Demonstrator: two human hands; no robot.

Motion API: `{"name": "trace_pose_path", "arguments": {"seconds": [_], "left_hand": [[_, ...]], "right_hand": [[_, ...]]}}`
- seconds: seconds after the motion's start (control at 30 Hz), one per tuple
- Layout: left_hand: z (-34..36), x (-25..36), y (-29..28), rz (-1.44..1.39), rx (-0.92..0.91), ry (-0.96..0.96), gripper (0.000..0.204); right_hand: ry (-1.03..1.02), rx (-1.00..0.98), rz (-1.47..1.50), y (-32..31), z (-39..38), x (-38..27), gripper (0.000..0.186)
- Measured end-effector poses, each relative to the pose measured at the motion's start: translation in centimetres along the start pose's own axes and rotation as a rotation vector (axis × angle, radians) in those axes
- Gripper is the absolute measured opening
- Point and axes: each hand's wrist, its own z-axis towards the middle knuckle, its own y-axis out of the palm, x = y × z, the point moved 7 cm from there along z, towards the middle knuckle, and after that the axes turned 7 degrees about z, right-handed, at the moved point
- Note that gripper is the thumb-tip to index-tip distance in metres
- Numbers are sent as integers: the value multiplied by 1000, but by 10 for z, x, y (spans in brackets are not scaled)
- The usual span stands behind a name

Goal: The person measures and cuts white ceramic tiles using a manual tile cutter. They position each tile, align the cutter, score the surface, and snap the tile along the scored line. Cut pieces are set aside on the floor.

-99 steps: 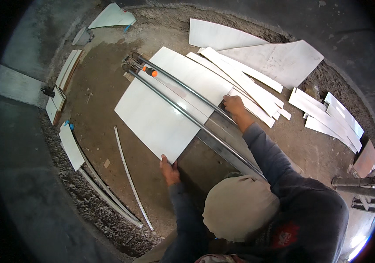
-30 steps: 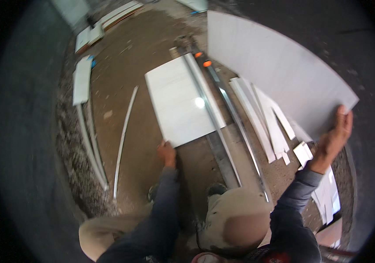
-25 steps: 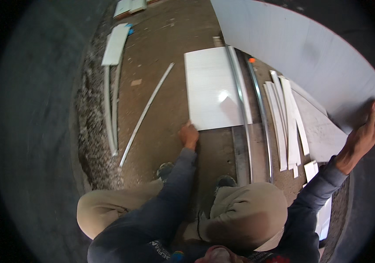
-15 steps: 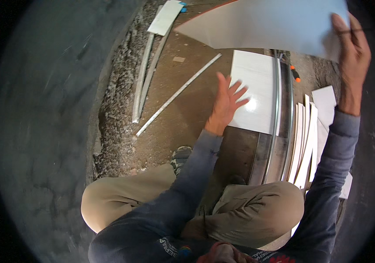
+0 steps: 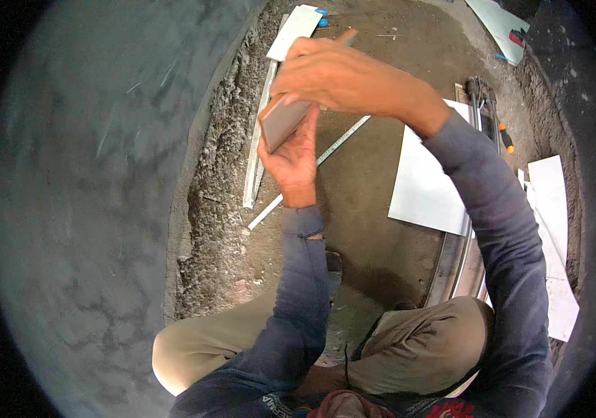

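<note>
Holding a brown-edged panel (image 5: 283, 131) at twelve o'clock in the head view, the left hand (image 5: 292, 164) cups it from below while the right hand (image 5: 329, 75) curls its fingers over the top (the panel is tilted). Between two and three o'clock, a white sheet (image 5: 420, 188) lies partly behind the right sleeve (image 5: 497, 198).

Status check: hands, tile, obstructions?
Left hand cupping near end of tile; right hand gripping it from above. Tile raised, tilted. Right hand hides much of it.
</note>
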Motion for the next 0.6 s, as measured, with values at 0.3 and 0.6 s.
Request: {"name": "trace_pose_path", "arguments": {"seconds": [0.3,0.6], "left_hand": [[44,57,-25,-443,163,-309,59],[65,79,-19,-744,402,-274,94]], "right_hand": [[65,505,-230,36,6,14,49],[554,322,85,57,-126,51,44]]}}
